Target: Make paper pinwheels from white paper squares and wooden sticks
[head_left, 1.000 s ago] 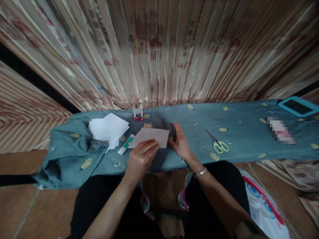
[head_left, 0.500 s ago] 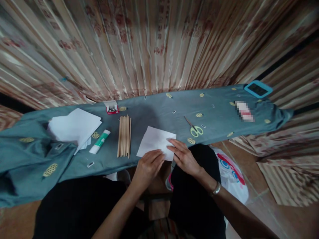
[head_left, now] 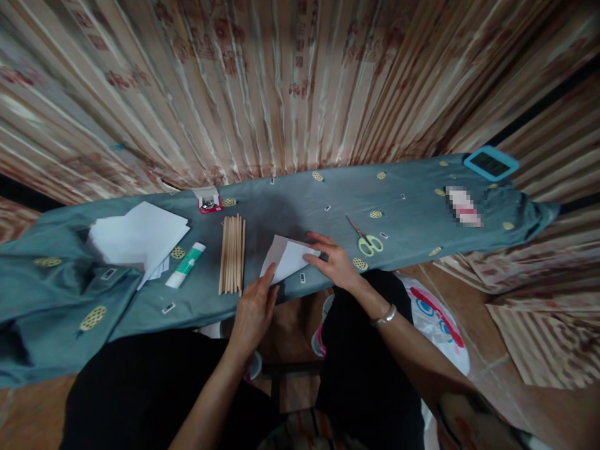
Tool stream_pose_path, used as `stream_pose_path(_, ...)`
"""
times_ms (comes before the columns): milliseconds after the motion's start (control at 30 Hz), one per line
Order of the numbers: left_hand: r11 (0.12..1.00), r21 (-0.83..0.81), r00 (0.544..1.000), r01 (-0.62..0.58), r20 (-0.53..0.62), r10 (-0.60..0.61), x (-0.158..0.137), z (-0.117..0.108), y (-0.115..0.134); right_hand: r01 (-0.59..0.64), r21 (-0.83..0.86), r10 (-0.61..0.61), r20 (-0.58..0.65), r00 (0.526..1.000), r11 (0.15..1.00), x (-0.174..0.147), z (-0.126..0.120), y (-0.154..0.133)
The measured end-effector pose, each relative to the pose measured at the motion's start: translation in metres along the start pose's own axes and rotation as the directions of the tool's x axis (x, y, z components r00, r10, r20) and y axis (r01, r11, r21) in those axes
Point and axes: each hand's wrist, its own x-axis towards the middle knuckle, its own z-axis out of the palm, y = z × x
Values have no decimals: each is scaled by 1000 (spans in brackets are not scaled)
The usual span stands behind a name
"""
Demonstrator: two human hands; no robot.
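A white sheet of paper [head_left: 289, 257] lies at the front of the cloth-covered table, its near part folded up and over so the brighter flap covers most of the greyish layer. My left hand [head_left: 254, 307] holds the paper at its left corner, fingers closed on the edge. At the opposite corner, my right hand [head_left: 334, 261] has its thumb and fingers around the paper. Just left of the paper lies a bundle of wooden sticks [head_left: 232, 255]. Green-handled scissors [head_left: 364, 237] rest to the right of my right hand.
A glue stick [head_left: 185, 265] and a stack of white paper [head_left: 135, 234] lie to the left. Behind the sticks sits a small open red box [head_left: 209, 203] with metal pieces. A blue-framed tablet [head_left: 491, 164] is at the far right, and a curtain [head_left: 290, 81] hangs behind the table [head_left: 300, 187].
The near part of the paper has been folded up and over, making it a rough triangle. My left hand has shifted left and slightly down; my right hand has moved up a little.
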Motion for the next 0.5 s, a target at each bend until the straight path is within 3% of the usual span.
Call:
stream_pose_path(267, 999, -22, 998, 27, -48, -28, 5, -3, -2, -111, 3, 111, -36, 993, 994, 26, 21, 15)
stream_pose_path(367, 998, 42, 997, -42, -70, 45, 6, -4, 5, -112, -20, 111, -40, 993, 994, 27, 24, 14)
stream_pose_path(500, 978, 123, 986, -166, 33, 163, 5, 3, 17, -92, -69, 88, -55, 995, 993, 28, 26, 11)
